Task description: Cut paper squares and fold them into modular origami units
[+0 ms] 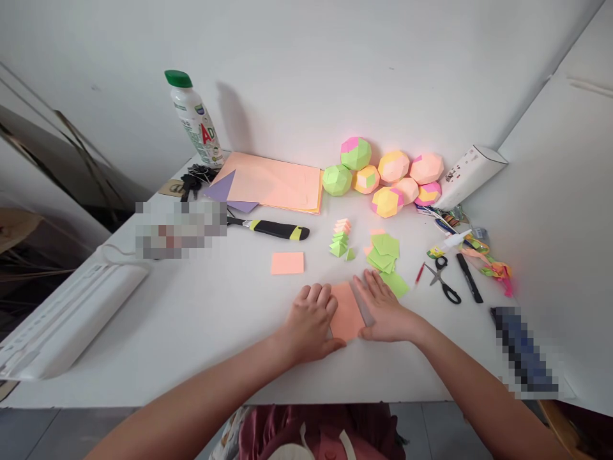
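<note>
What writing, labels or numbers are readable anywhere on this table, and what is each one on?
"AD": big letters on the label of the bottle with the green cap; the smaller print around them is too small to read.
White carton: dark print, too small to read.
Tag beside the keys: marks too blurred to read.
Orange paper at the front: no writing shows.

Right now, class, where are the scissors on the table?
In the head view, the scissors lie on the white table to the right of the right hand, between a small red stick and a black marker.
</note>
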Available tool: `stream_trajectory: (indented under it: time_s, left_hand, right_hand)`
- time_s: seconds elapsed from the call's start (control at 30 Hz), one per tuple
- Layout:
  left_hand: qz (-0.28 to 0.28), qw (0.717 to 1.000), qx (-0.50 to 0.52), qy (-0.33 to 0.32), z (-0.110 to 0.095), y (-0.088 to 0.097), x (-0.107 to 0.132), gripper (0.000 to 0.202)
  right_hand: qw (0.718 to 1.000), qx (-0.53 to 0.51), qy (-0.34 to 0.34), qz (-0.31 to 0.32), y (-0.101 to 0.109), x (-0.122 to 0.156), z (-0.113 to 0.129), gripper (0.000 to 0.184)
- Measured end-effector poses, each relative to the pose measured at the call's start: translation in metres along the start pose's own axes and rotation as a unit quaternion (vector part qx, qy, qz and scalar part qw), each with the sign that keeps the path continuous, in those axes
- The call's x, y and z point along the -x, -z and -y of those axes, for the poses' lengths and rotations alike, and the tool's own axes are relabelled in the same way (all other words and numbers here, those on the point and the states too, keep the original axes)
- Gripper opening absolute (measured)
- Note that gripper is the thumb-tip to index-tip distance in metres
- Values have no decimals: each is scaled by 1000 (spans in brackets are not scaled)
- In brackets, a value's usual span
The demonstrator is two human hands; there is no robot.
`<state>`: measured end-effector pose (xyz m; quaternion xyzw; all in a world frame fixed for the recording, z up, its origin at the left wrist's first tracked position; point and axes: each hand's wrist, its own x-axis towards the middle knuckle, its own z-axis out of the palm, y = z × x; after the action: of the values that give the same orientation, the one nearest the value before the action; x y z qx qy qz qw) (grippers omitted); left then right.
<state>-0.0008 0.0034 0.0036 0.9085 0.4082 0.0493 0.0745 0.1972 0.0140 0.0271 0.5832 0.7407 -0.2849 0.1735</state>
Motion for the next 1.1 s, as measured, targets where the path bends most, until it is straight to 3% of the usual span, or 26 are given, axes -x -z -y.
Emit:
stream_trajectory:
  time_s: [0.17, 0.23, 0.3, 0.37, 0.47, 0.6, 0.73, 0.83, 0.97, 1.03, 1.1]
  left_hand:
    - [3, 1000, -7, 0, 0, -1, 1, 62]
    - [-1, 1000, -9, 0, -1, -1, 2, 63]
    - [-5, 1000, -8, -1, -1, -2, 2, 63]
    - [-9, 1000, -5, 1, -1, -3, 2, 62]
    - [-17, 1000, -1, 1, -1, -3, 2, 62]
    - [-22, 1000, -13, -13, -2, 0, 6, 60]
    - [-32, 999, -31, -27, -7, 4, 10, 57]
    - [-42, 997, -42, -48, -11, 2, 11, 51]
    - [-80, 993, -38, -75, -11, -7, 9, 34]
    - [-109, 990, -6, -92, -10, -9, 9, 21]
    - [-132, 983, 79, -101, -9, -6, 10, 22]
  right_hand:
    - [999, -19, -23, -18, 9, 8, -20, 106]
    - [998, -24, 5, -55, 8, 15, -23, 96]
    - [989, -10, 76, -130, 4, 23, -21, 78]
    - [963, 15, 176, -205, -3, 30, -14, 59]
    - [912, 80, 322, -241, -16, 33, -2, 25]
    - [867, 160, 361, -305, -29, 29, 3, 22]
    - [846, 221, 376, -308, -34, 25, 1, 22]
    - [841, 217, 384, -315, -33, 22, -1, 22]
    - [865, 126, 373, -312, -29, 18, -2, 24]
    - [882, 59, 351, -308, -24, 18, -1, 23]
    - [893, -24, 324, -311, -18, 21, 2, 20]
